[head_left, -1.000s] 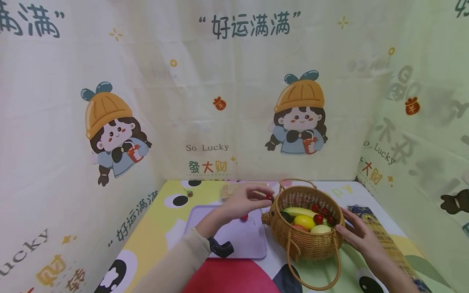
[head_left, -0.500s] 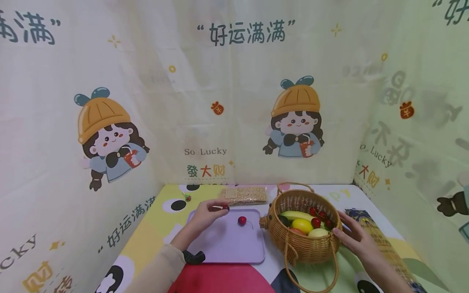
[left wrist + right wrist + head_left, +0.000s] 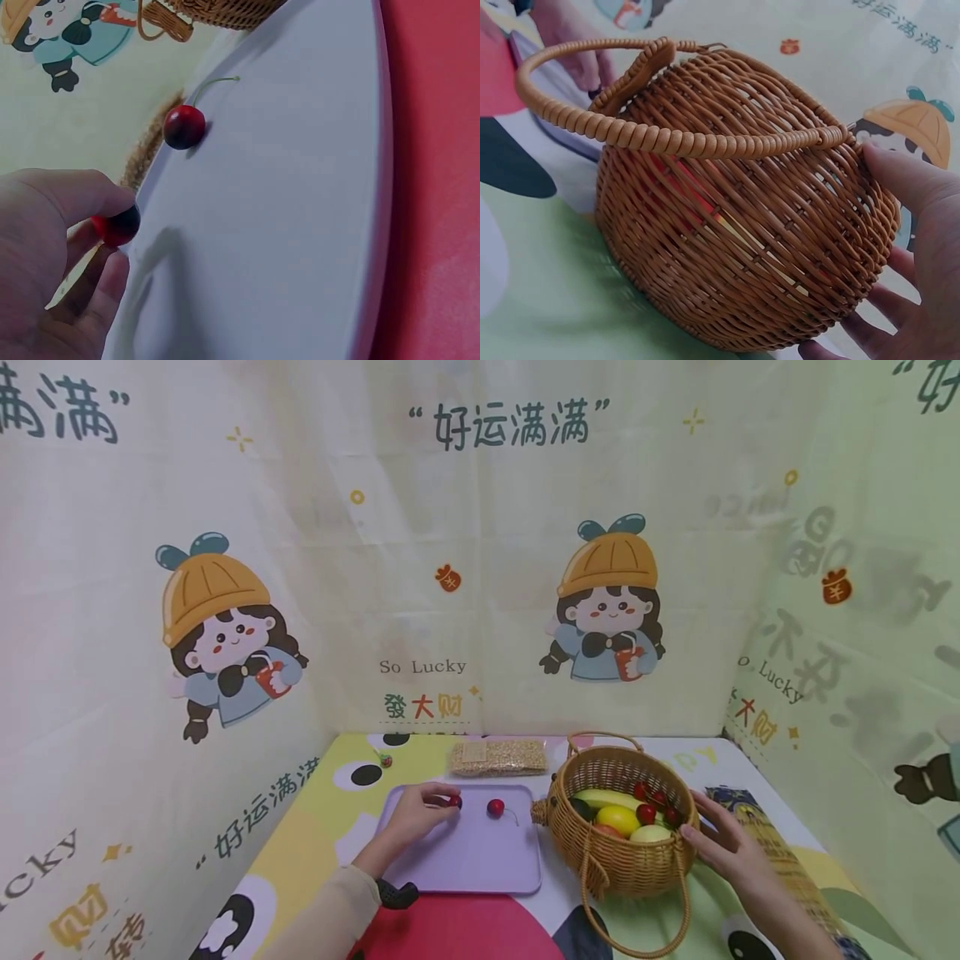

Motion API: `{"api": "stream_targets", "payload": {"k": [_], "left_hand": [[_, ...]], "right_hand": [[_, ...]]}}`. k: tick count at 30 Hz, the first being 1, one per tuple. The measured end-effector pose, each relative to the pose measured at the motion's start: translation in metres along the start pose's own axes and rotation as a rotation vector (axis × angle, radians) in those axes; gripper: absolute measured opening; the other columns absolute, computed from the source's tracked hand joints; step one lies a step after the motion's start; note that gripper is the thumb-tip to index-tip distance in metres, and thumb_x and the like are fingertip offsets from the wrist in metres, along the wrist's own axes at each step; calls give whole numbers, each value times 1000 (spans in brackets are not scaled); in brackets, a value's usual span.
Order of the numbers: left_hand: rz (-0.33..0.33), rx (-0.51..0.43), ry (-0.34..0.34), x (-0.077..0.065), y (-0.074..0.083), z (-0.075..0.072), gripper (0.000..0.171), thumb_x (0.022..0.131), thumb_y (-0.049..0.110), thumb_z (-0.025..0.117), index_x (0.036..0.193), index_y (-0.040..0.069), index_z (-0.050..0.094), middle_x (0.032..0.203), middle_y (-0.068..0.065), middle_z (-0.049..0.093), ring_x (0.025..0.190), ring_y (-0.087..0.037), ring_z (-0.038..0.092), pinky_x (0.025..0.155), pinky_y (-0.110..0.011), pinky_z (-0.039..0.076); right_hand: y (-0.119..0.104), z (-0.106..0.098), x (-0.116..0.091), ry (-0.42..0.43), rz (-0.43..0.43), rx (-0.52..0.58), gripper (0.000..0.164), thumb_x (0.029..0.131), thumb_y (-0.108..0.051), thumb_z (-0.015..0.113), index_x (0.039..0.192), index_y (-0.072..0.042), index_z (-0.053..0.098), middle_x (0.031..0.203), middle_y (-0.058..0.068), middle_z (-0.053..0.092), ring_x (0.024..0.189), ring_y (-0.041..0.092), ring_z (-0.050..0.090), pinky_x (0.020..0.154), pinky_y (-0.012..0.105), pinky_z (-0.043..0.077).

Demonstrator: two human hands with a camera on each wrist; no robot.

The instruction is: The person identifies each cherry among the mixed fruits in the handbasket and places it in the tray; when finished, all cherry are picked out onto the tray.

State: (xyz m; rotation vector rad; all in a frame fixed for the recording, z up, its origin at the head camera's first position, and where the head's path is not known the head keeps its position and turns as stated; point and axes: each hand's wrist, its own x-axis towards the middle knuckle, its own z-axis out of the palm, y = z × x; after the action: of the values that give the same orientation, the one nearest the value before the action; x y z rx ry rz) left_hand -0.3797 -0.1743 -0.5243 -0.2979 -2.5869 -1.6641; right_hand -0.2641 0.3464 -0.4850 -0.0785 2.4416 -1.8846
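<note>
i count two hands: one left hand (image 3: 411, 817) and one right hand (image 3: 722, 837). there is one tray (image 3: 480, 864) and one basket (image 3: 637, 864), with two handles (image 3: 637, 954). outside the basket are two cherries (image 3: 496, 808), and inside i make out four more, so six in sight. the basket also shows me one banana (image 3: 609, 797), one lemon (image 3: 618, 821), one dark fruit (image 3: 581, 811), one reddish fruit (image 3: 609, 832) and one pale fruit (image 3: 651, 834); anything deeper is hidden. around the table (image 3: 457, 935) i see one bag of grain (image 3: 498, 760), one patterned pack (image 3: 783, 864) and one tiny red-and-green piece (image 3: 386, 761). the walls carry two whole cartoon girls (image 3: 607, 602) and part of a third.
</note>
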Motion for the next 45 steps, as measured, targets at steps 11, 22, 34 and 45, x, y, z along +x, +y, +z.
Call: {"api": "stream_targets", "payload": {"k": [11,22,34,45], "left_hand": [[21,82,19,-1,-15,-1,29,88,4,90,117,9,86,109,-9,85,96,-18,79,92,-39,66],[-1,129,63,-4,-3,-3,30,88,13,93,117,15,86,116,-8,81,108,-26,75,90,-39,62],[229,19,-166,-10,98,37,26,98,29,85,124,23,84,130,3,80,127,-33,71,104,-43,60],[340,22,-479,14,196,106,32,102,34,83,132,27,81,132,3,80,119,-6,73,97,-21,60]], "right_hand": [[0,5,5,9,7,9,81,117,-36,57,180,-14,10,184,30,8,166,60,15,93,16,56],[0,8,6,9,8,10,81,117,-37,57,180,-16,10,184,29,7,166,59,15,93,15,55],[1,8,5,9,4,-4,79,118,-37,54,181,-19,10,184,29,7,166,60,16,93,15,53],[3,5,4,26,14,-18,77,118,-37,53,181,-26,9,185,27,6,165,60,15,93,13,52]]}}
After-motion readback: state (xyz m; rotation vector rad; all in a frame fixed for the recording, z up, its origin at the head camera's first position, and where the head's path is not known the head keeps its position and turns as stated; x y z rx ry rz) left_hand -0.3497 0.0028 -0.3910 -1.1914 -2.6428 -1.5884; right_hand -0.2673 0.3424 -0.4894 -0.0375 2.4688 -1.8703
